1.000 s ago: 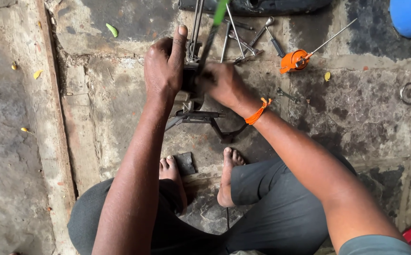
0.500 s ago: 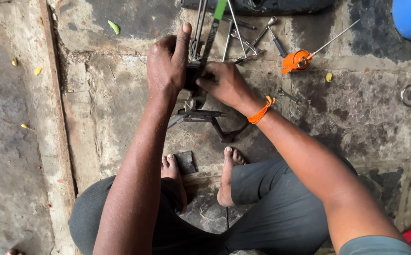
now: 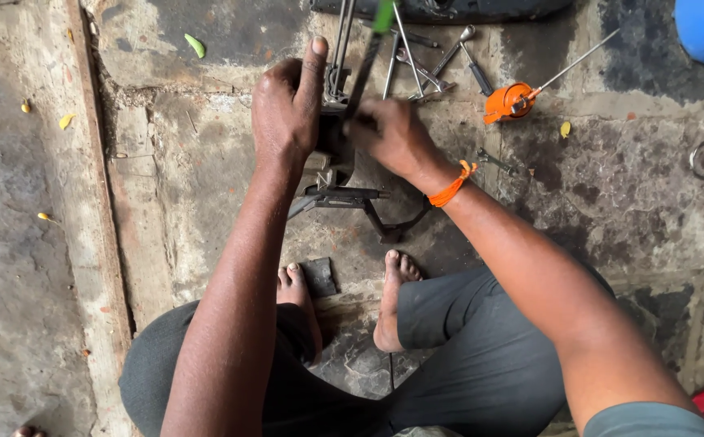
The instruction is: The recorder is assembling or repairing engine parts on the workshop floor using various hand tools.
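Stained concrete floor (image 3: 206,202) lies under me, where my left hand (image 3: 287,109) clasps the small metal vise (image 3: 337,174) and my right hand (image 3: 392,133), just beside, grips a dark bar (image 3: 361,77) above it.

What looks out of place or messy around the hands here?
Wrenches and rods lie scattered loose on the stained concrete floor beyond both hands, and an orange oil can lies tipped on its side. No spill shows.
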